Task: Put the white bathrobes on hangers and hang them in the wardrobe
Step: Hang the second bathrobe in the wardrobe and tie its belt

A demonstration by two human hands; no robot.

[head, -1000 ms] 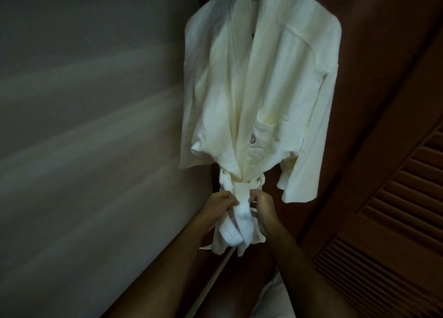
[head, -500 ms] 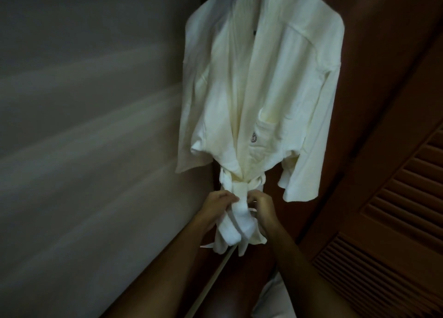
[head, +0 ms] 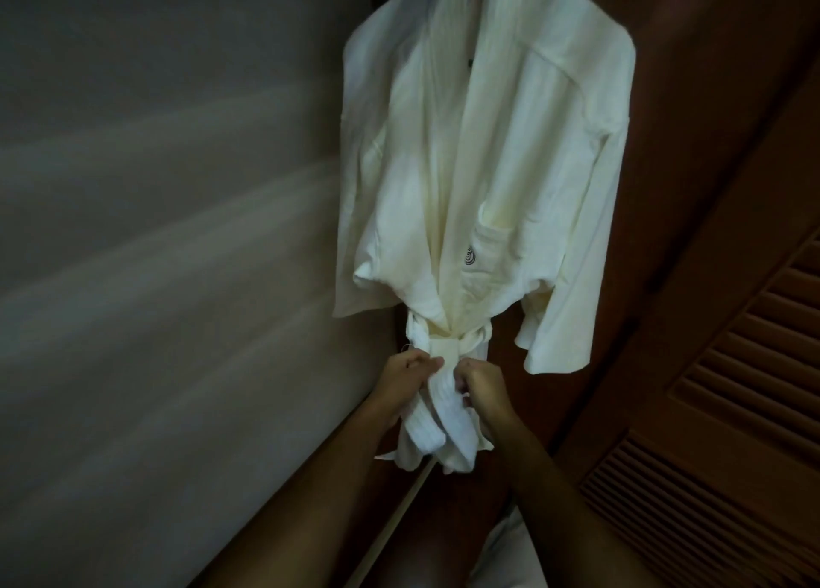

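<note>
A white bathrobe [head: 479, 166] hangs inside the dark wooden wardrobe [head: 692, 112], its collar reaching the top edge of the view; the hanger is hidden by the cloth. Its belt [head: 443, 401] is tied at the waist and the ends hang down. My left hand [head: 406, 379] grips the belt from the left, just below the knot. My right hand [head: 481, 388] pinches the belt from the right at the same height. A small dark logo marks the robe's pocket [head: 472, 254].
A pale wall or wardrobe side panel [head: 177, 254] fills the left. A louvred wooden door [head: 732, 410] stands open at the right. Some white cloth [head: 506, 552] shows at the bottom between my arms.
Both hands have stayed on the belt below the knot, shifting only slightly. The robe hangs as before.
</note>
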